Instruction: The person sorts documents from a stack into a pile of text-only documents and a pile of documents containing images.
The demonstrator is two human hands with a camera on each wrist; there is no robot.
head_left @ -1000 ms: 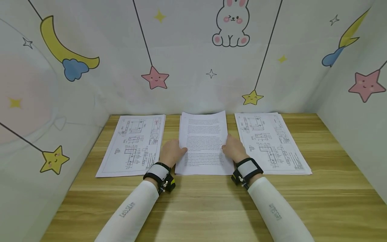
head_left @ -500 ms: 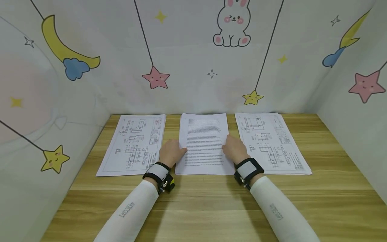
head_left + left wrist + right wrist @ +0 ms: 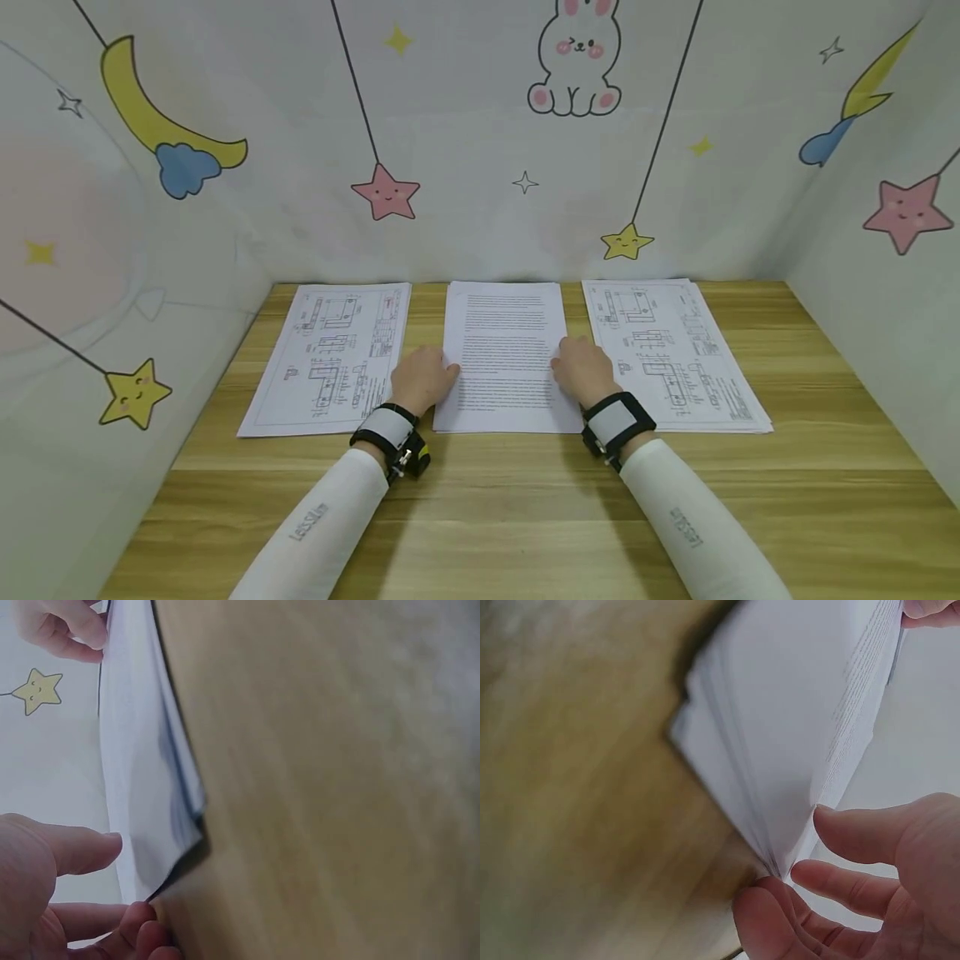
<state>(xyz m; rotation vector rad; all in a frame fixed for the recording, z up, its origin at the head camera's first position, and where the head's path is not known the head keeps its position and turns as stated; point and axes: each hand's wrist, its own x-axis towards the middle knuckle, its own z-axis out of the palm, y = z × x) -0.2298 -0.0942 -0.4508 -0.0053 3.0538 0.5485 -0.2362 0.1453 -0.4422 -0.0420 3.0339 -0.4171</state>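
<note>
A stack of printed paper (image 3: 506,358), its top sheet covered in lines of text, lies in the middle of the wooden table. My left hand (image 3: 422,379) holds its left edge, the thumb over the top sheet and the fingers curled at the side. On the opposite edge my right hand (image 3: 583,371) pinches the sheets. In the right wrist view the thumb (image 3: 855,832) presses on the top face, and the edges of the paper (image 3: 780,712) fan slightly apart. The left wrist view shows the near corner of the paper (image 3: 142,765) bent, with sheet edges spread.
Stacks of technical drawings flank the middle one: the left drawings (image 3: 322,358) partly under my left hand, the right drawings (image 3: 675,358) beside my right. A white cloth wall (image 3: 480,233) with cartoon prints rises behind the wooden table (image 3: 502,517).
The top sheet's raised far edge has come down flat between the first frame and the second. My left hand has shifted slightly left, its thumb nearer the paper's edge. The right hand barely moved.
</note>
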